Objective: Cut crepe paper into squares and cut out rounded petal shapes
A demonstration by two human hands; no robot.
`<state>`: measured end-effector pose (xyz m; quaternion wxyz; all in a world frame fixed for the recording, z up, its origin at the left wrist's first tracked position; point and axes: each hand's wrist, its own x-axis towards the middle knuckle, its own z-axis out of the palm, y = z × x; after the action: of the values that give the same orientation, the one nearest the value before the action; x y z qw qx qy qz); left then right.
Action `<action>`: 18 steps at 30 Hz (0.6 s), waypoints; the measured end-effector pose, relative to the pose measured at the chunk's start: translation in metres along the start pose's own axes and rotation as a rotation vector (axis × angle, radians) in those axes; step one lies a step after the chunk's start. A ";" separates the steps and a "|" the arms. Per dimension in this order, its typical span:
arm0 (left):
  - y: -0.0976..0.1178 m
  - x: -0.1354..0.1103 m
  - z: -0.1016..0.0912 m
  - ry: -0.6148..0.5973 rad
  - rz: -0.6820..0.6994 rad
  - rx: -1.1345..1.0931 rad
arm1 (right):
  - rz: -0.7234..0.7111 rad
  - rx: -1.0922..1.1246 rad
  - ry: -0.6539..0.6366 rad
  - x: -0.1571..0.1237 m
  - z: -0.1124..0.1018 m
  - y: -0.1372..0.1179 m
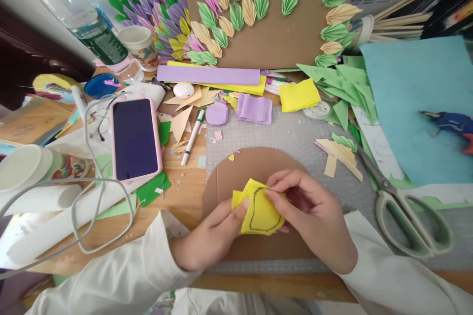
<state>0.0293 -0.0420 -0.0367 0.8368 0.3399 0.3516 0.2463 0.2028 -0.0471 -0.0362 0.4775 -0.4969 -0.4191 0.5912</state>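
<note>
Between my hands is a small stack of yellow paper (265, 210) with a rounded outline drawn on it in dark marker. My left hand (221, 221) pinches the stack at its left side, thumb on top. At the upper right edge my right hand (308, 206) grips the same paper between thumb and fingers; some of its fingers are hidden behind the sheets. Below them a round piece of brown cardboard (229, 177) lies on a grey cutting mat (281, 133). Large scissors (402, 206) rest to the right of my right hand.
A phone (136, 138), a white cable (76, 206) and a white marker (192, 138) lie on the left. Purple paper pieces (254, 108) and a yellow paper stack (299, 94) sit ahead. A cardboard panel (273, 39) with folded paper leaves stands behind. On blue paper rests a glue gun (451, 123).
</note>
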 end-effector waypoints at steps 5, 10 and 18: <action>-0.002 0.001 -0.002 -0.113 -0.023 -0.120 | -0.078 -0.051 0.021 0.000 0.000 0.000; 0.006 0.000 0.002 -0.092 0.005 -0.066 | -0.196 -0.125 0.042 0.003 0.000 0.002; 0.011 0.000 0.007 -0.026 -0.012 -0.003 | -0.079 -0.076 0.037 0.002 0.000 -0.003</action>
<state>0.0331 -0.0374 -0.0252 0.8433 0.3395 0.3424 0.2373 0.2028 -0.0444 -0.0338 0.4890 -0.5088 -0.4516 0.5460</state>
